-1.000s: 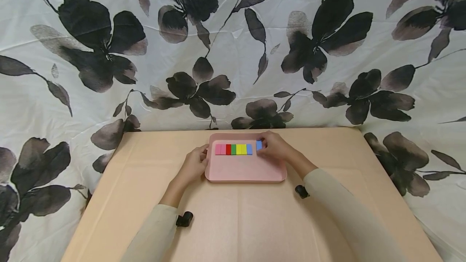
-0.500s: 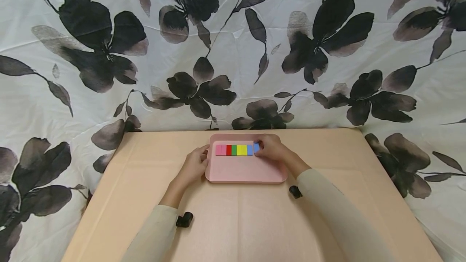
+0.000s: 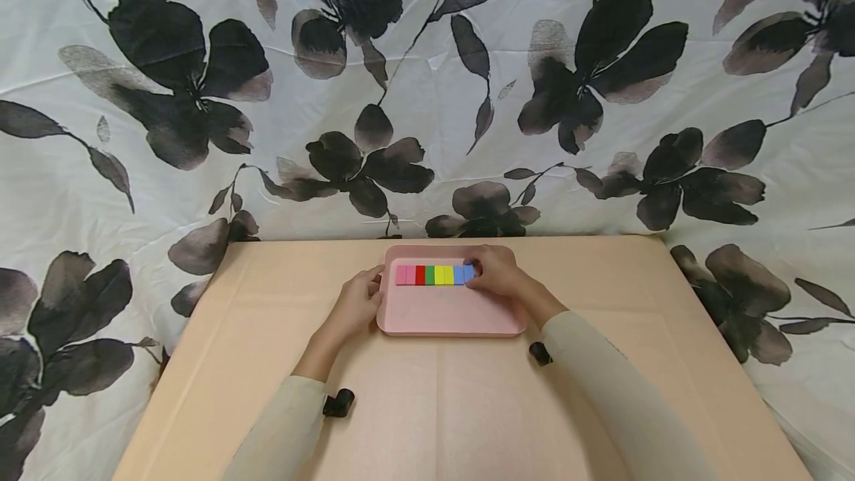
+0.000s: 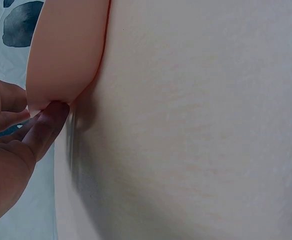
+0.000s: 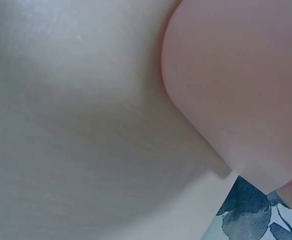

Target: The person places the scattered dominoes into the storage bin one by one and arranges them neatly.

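Note:
A shallow pink tray (image 3: 441,318) lies on the table, with a straight row of small coloured blocks in it: pink (image 3: 404,275), red (image 3: 419,275), green (image 3: 430,275), yellow (image 3: 444,275) and blue (image 3: 458,275) from left to right. At the row's right end my right hand (image 3: 497,273) pinches another blue block (image 3: 469,272), which looks to be against the last one. My left hand (image 3: 357,299) holds the tray's left rim; in the left wrist view its fingers (image 4: 48,122) bend about the tray's wall. The right wrist view leaves the held block out of sight.
The table (image 3: 434,407) has a light tan top, and its far edge runs just behind the tray. A white cloth (image 3: 467,110) with dark flowers hangs beyond it. Black wrist cameras (image 3: 339,402) sit by both sleeves.
My right hand has moved left with the blue block, and the gap between it and the row has closed. My left hand has stayed on the tray's rim.

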Demonstrator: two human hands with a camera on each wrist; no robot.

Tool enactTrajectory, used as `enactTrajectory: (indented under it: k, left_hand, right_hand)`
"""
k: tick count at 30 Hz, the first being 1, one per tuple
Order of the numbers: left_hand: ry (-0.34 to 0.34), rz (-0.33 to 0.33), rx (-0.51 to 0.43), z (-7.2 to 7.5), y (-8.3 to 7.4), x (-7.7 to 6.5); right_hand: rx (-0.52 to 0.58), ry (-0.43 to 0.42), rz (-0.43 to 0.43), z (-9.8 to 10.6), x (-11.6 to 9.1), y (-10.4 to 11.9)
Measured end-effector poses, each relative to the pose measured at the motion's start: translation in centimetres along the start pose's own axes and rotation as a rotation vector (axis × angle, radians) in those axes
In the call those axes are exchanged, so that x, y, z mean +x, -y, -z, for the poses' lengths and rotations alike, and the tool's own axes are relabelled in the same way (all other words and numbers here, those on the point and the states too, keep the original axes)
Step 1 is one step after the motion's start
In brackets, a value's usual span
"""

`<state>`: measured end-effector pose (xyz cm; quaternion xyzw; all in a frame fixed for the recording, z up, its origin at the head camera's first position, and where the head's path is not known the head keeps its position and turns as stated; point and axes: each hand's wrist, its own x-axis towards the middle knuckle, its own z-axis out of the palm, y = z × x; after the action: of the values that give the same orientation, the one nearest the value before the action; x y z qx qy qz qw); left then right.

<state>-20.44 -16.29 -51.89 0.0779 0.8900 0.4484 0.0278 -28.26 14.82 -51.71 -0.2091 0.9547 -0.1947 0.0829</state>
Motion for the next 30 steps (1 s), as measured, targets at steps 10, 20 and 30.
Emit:
enactTrajectory:
  k: [10, 20, 30]
  left_hand:
    - [0.004, 0.006, -0.015, 0.06, -0.10, -0.06]
    - [0.004, 0.014, -0.024, 0.01, -0.14, 0.03]
    - [0.009, 0.023, -0.023, 0.08, -0.18, 0.02]
  right_hand:
    - [0.113, 0.033, -0.020, -0.01, -0.13, 0.16]
    - [0.147, 0.064, -0.064, -0.09, -0.40, 0.26]
    - [0.186, 0.086, -0.052, 0.02, -0.33, 0.05]
